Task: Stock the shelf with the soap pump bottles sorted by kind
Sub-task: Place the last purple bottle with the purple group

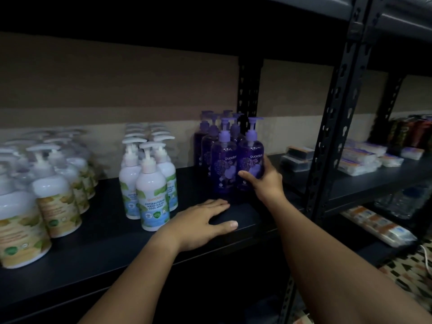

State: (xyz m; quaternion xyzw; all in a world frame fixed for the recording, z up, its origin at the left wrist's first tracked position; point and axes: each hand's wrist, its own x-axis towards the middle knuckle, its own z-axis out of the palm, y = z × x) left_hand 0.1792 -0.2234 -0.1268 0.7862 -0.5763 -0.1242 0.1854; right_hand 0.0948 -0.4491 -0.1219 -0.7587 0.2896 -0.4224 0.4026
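Observation:
Three groups of pump bottles stand on the black shelf [98, 249]. White bottles with yellow-green labels [58, 206] fill the left. White bottles with blue-green "cool mint" labels [152, 195] stand in the middle. Purple bottles [223, 160] stand in rows on the right. My right hand [266, 181] grips the lower body of the front right purple bottle [251, 155], which stands upright on the shelf beside its neighbour. My left hand [205, 223] lies flat, palm down, on the shelf's front edge and holds nothing.
A black perforated upright post [336, 127] stands just right of the purple bottles. Beyond it another shelf bay carries wrapped packs [360, 157] and dark boxes [297, 157]. Lower right shelves hold more packets [378, 225]. An upper shelf overhangs closely.

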